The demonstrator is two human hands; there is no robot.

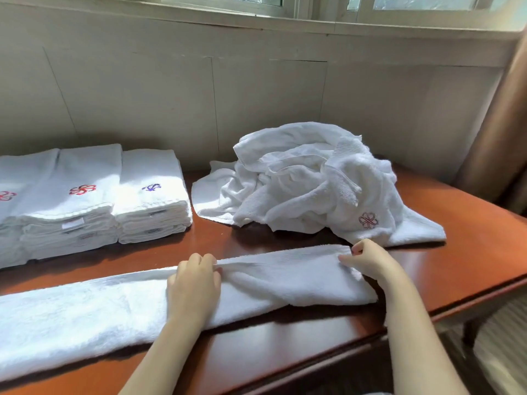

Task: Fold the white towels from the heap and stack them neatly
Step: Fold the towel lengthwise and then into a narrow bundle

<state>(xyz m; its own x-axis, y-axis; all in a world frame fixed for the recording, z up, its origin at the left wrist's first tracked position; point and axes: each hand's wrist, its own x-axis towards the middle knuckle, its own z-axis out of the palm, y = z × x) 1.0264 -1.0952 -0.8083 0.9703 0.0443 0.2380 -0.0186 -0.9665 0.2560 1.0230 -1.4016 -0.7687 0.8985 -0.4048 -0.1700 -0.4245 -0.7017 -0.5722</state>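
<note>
At six o'clock, mid-fold, pinching the far edge of the long towel (85,309) with left hand (194,283) and right hand (368,258); next, likely bring its three-o'clock end across, edges matched, then onto stacks (85,195) at ten, heap (313,183) beyond at one.

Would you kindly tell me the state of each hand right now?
Left hand: grips the far edge of the long white terry towel.
Right hand: pinches that towel's far right corner.

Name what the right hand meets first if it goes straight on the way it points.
Likely the heap of towels, just beyond the right hand and the long towel it pinches; depth unclear.
</note>
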